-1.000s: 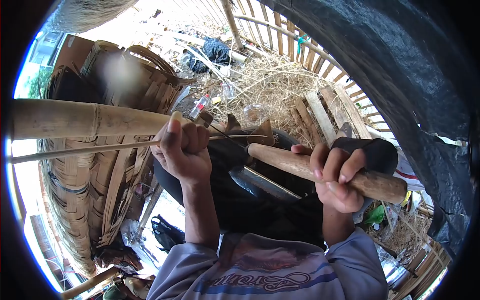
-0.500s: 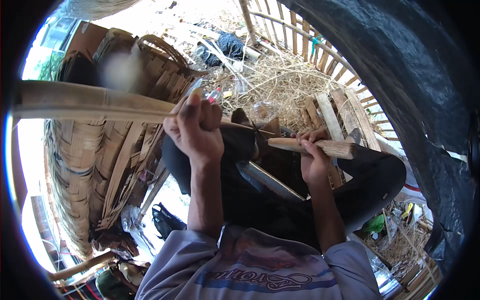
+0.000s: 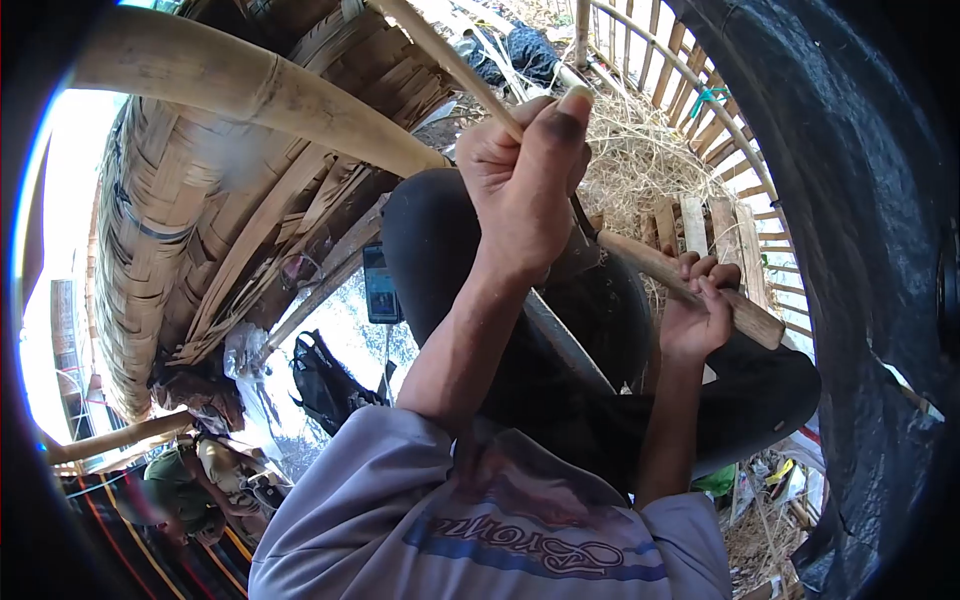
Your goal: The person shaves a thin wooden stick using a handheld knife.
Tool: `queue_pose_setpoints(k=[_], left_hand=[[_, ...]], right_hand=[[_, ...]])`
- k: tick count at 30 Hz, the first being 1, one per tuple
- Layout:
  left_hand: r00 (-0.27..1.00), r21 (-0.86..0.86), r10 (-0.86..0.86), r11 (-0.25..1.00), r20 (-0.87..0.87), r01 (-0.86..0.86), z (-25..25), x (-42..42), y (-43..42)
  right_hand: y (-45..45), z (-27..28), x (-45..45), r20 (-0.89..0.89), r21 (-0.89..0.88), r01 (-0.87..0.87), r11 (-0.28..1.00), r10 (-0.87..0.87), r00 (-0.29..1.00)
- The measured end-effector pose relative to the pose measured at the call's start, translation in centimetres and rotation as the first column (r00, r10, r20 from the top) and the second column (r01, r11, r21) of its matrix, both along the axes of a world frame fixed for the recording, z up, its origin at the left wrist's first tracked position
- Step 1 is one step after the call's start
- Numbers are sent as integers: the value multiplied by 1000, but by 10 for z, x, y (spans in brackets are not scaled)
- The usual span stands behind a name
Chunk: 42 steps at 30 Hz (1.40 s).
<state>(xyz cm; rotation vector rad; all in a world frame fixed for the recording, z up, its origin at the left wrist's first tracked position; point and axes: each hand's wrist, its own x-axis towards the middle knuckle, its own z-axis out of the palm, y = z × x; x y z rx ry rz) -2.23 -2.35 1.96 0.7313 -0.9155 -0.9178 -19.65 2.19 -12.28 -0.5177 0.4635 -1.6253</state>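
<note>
My left hand is closed in a fist around a thin bamboo stick, which slants up to the upper left. My right hand wraps its fingers around the thick wooden handle of a knife. Its dark blade lies close to my left hand and is mostly hidden. Beneath both hands are my dark-trousered legs. Between the legs slants a grey metal-edged bar. A thick bamboo pole crosses at the left and meets my knee.
Rolled woven bamboo panels stand at the left. A phone and a black bag lie beside my leg. Dark plastic sheeting hangs at the right. Straw and a slatted fence are ahead. A person is at lower left.
The view has shifted left. My left hand has moved up and right, and the stick now tilts steeply. The knife handle has turned, its outer end now pointing lower.
</note>
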Motion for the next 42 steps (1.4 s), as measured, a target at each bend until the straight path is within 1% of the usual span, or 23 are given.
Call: queue_pose_setpoints(k=[3,6,7,8,10,11,12,14,16,18,20,22,23,26,28,30,32,34,35,36,38,40,42], left_hand=[[998,22,50,998,38,-51,2,-1,-2],[998,31,60,998,-5,-60,1,3,-5],[999,8,47,999,0,-47,-2,6,-4],[1000,-7,30,1000,3,-30,-5,8,-1],[1000,3,19,1000,-21,-19,-4,9,0],[1000,12,18,1000,9,-18,-3,8,-1],[999,19,19,1000,38,-20,-2,8,-3],[999,-16,11,1000,50,-11,-5,11,-4],[1000,-20,4,1000,20,-4,-4,11,-1],[1000,-9,4,1000,29,-4,-5,12,2],[1000,0,-5,1000,18,5,-5,11,1],[1000,-9,-6,1000,15,6,-6,10,0],[1000,-20,-4,1000,18,4,-6,9,-2],[999,-5,-11,1000,36,11,-4,9,-1],[999,-2,-23,1000,25,23,-4,9,2],[1000,-21,-10,1000,26,10,-3,7,2],[1000,-18,-21,1000,14,21,-3,8,2],[1000,18,14,1000,28,-15,-3,7,1],[1000,-18,-15,1000,-1,15,-7,11,-2],[1000,-7,-22,1000,-15,22,-6,12,-2],[1000,8,9,1000,2,-9,-3,9,2],[999,20,29,999,17,-29,-5,11,4],[998,45,50,998,-49,-48,1,13,5]], right_hand=[[0,-47,15,-220,166,46,985,-8,975],[-4,-47,10,-221,186,76,980,-33,975],[-5,-37,4,-138,142,34,989,-15,990],[-4,-33,3,-138,154,21,988,1,990],[-5,-28,3,-58,46,-35,998,38,998],[-5,-45,7,-186,32,-54,998,59,981],[-3,-65,13,-189,28,-56,998,60,980],[-3,-86,26,-427,271,117,955,10,904],[-11,-83,19,-389,280,91,956,27,921],[-14,-58,12,-246,127,-19,992,50,968],[-12,-60,12,-227,104,-40,994,63,972],[-6,-88,20,-351,140,-30,990,78,933],[0,-105,22,-438,258,19,966,99,894],[-2,-129,21,-463,308,60,950,94,881],[-6,-92,18,-419,354,33,935,127,899],[-13,-75,8,-320,136,-55,989,96,942],[-8,-71,15,-288,116,-77,990,107,952],[-2,-104,23,-399,181,11,983,64,915],[1,-119,25,-416,276,28,961,93,905],[-2,-120,25,-423,265,41,963,78,903],[-5,-116,24,-414,394,101,913,78,907],[-8,-104,14,-364,343,68,937,66,929],[-10,-93,13,-298,181,-24,983,78,951]])
